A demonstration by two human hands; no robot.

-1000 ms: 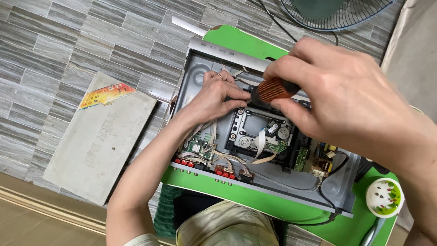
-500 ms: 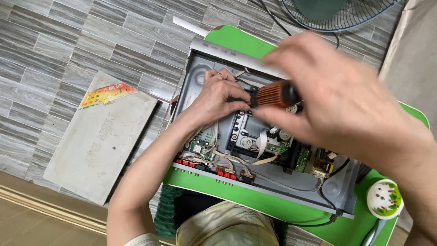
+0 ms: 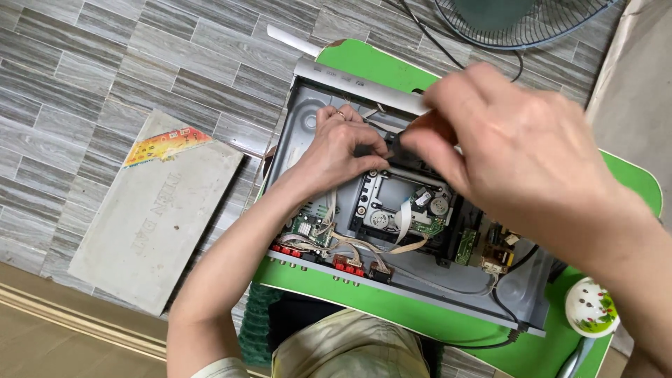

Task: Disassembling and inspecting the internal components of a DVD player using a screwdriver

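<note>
Hands meet over the open disc player [image 3: 308, 133], which sits on the green bench [image 3: 364, 63] right under you; your left hand [image 3: 343, 150] rests inside the chassis with its fingers curled down near the top edge of the drive mechanism [image 3: 402, 206], and your right hand [image 3: 518, 147] comes in from the right, its fingertips pinched on a small dark tool [image 3: 397, 142] that shows only as a sliver between the two hands; whether the left hand grips anything I cannot tell, since the fingers hide what is below them.

Judging by how things lie, you are well into the job: the grey cover panel [image 3: 154, 217] is off and lies on the tiled floor [image 3: 91, 63], well to the left of your left forearm; the drive, the white ribbon cable [image 3: 404, 224] and the small circuit boards stand exposed just below your hands. The drive appears to sit in place yet, and its cables look connected, so whatever you mean to free there seems not yet out.

A small white bowl [image 3: 590, 308] sits on the bench below your right wrist; a fan guard [image 3: 560, 28] stands beyond your right hand.
</note>
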